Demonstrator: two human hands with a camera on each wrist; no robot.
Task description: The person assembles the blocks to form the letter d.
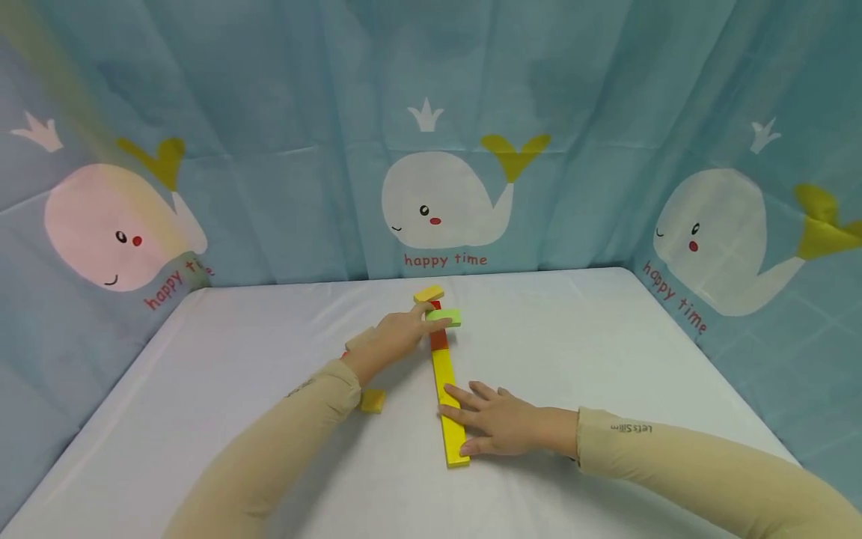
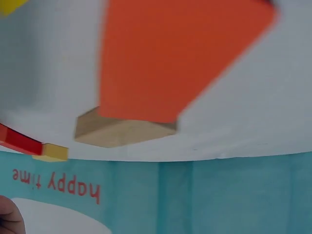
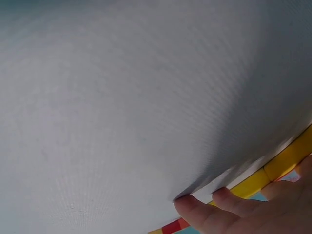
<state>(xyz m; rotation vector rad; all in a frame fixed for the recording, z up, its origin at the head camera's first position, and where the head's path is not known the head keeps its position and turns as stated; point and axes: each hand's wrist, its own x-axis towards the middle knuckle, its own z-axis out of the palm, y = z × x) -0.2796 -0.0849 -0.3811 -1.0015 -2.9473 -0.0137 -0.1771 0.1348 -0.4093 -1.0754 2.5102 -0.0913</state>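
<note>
i can see the left hand (image 1: 399, 333) pinching a green block (image 1: 443, 317) over the red strip (image 1: 439, 340); the right hand (image 1: 500, 421) rests spread fingers on the yellow strip (image 1: 441, 367) adjoining it. i also spot a yellow block (image 1: 373, 401) beside the left sleeve (image 1: 269, 445) and whales (image 1: 444, 195) on the blue curtain (image 1: 289, 217).

The left arm (image 1: 269, 449) reaches forward and inward; the left hand (image 1: 399, 333) is farther out, thumb and finger pinching. The right arm (image 1: 694, 468) enters from the right, the right hand (image 1: 497, 421) nearer the body, palm down, fingers spread and pointing left. The hands are apart.
</note>
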